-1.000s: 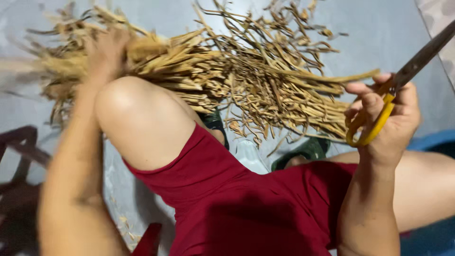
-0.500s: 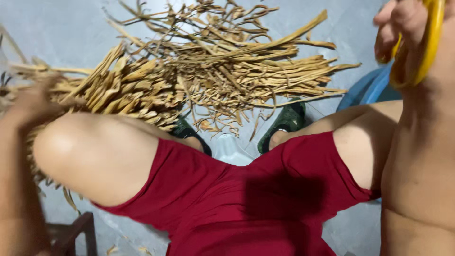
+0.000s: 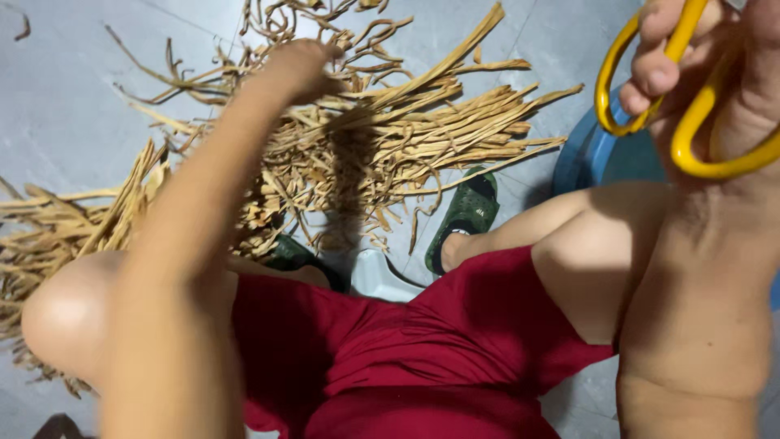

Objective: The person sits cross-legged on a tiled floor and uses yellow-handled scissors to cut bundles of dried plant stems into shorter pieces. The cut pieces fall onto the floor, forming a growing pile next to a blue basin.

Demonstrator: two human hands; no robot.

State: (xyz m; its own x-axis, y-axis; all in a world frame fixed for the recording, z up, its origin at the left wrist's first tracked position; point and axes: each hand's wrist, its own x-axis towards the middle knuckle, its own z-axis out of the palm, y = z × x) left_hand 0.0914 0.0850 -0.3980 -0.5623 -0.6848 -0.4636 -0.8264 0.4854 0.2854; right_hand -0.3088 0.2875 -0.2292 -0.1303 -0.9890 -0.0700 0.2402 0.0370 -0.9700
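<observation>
A big heap of dry tan plant strips [image 3: 390, 138] lies on the grey floor in front of me. My left hand [image 3: 302, 67] reaches out over the middle of the heap with its fingers curled down onto the strips; whether it grips any is hidden. My right hand [image 3: 699, 57] is raised at the top right, fingers through the yellow handles of a pair of scissors [image 3: 691, 122]. The blades are out of view.
I sit with my knees apart in red shorts [image 3: 422, 349] and dark green sandals [image 3: 467, 213]. A blue tub [image 3: 589, 154] stands behind my right leg. More strips [image 3: 57, 228] lie at the left by my left knee.
My left hand has moved from the far left side of the heap to its middle. The view has shifted, and my right hand with the scissors has come closer.
</observation>
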